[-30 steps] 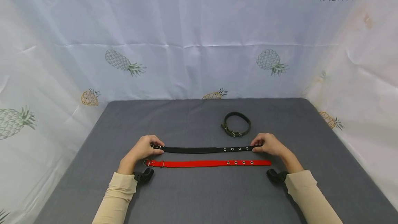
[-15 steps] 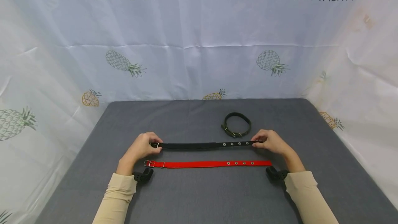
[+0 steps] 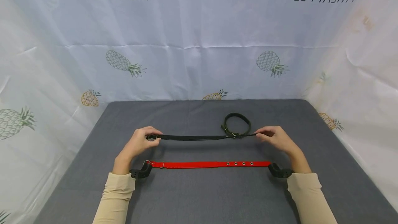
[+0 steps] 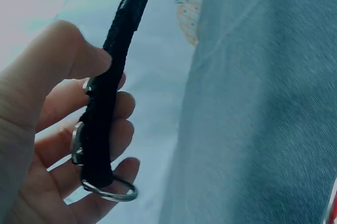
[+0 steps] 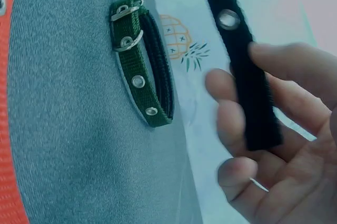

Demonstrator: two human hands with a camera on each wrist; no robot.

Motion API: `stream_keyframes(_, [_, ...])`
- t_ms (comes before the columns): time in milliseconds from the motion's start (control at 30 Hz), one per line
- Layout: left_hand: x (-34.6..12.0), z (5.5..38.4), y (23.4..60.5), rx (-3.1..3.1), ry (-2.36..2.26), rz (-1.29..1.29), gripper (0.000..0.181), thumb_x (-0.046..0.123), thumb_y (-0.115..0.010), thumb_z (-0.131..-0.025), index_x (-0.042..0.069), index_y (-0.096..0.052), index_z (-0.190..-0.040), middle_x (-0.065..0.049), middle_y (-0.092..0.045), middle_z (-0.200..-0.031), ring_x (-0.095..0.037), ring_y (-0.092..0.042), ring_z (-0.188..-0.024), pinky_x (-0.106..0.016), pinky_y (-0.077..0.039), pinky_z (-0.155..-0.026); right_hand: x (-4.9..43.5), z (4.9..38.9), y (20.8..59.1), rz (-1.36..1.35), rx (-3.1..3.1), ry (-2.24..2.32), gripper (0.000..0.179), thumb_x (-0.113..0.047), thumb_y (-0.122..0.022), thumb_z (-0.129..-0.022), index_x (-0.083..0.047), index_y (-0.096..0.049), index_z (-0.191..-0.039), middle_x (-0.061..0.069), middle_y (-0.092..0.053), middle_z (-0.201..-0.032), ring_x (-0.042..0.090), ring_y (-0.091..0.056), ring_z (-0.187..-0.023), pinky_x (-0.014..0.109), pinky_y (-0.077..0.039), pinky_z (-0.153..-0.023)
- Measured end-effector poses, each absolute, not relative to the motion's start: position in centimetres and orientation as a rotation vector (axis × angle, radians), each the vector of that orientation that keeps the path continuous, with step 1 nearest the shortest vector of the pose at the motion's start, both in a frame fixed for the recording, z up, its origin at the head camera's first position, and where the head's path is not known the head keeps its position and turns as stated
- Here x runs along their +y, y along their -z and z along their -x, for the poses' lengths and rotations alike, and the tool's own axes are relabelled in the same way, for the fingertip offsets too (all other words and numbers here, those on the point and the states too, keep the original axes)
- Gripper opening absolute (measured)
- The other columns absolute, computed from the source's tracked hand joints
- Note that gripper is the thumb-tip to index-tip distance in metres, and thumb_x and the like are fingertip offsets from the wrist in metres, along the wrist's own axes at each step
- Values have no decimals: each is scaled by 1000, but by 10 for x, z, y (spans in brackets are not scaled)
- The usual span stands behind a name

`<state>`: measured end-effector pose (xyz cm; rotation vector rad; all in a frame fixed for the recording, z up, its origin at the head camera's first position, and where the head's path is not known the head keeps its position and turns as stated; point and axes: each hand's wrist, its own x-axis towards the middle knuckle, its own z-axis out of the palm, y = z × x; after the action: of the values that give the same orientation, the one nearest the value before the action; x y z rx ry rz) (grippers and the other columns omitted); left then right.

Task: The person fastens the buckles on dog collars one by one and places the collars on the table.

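A black collar (image 3: 192, 137) with metal eyelets is stretched between my two hands, raised over the table. My left hand (image 3: 140, 142) pinches its buckle end; in the left wrist view the thumb lies on the black strap (image 4: 108, 92) and a metal ring (image 4: 113, 191) hangs at its end. The plain tip is pinched by my right hand (image 3: 278, 139), where the right wrist view shows the eyelets (image 5: 228, 19) above the thumb. Nearer to me a red collar (image 3: 196, 165) lies flat and straight. Behind the black collar's right part sits a buckled green collar (image 3: 237, 114), closed in a loop.
A grey cloth (image 3: 199, 196) covers the table. White curtains (image 3: 199, 16) printed with pineapples close off its back and sides. Black camera mounts (image 3: 141, 172) are strapped at both wrists, overlapping the red collar's ends in the head view.
Both hands have lifted the black collar off the table and carried it up and away from the red one. It now overlaps the green collar's near edge in the head view.
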<state>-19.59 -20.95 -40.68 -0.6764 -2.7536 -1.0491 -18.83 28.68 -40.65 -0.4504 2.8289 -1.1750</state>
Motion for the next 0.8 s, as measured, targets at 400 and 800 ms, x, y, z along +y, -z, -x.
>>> stream_keyframes(400, [-202, 195, 395, -2668, 1118, 644, 20, 6, -67, -88, 7, -73, -108, -11, -72, -102, -2, -60, -79, -19, -52, -69, 279, 183, 400, 333, 2959, 1318, 21, -14, -65, -92, 2, -70, -105, 16, -69, -87, 13, -57, -65, 27, -49, -59])
stream_keyframes(800, [-194, 194, 384, -2602, 1059, 652, 18, 7, -64, -90, 6, -73, -106, -12, -73, -98, -2, -45, -63, -20, -39, -58, 272, 177, 387, 257, 3079, 1334, 21, -13, -65, -92, 3, -71, -104, 26, -70, -97, -10, -52, -71, 20, -46, -60])
